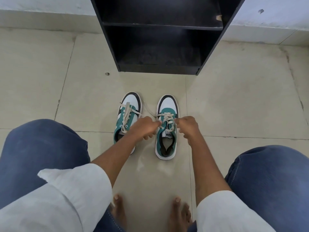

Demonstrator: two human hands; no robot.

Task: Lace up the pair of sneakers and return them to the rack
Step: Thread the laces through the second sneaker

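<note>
Fingers of the left hand (143, 127) and right hand (189, 125) pinch cream laces (168, 120) over the right-side teal-and-white sneaker (166, 131), near the black rack (160, 36)

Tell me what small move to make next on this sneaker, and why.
Probably draw both lace ends snug and cross them for a knot: left hand and right hand each pinch lace on the right sneaker, its eyelets look threaded, no bow shows.
</note>
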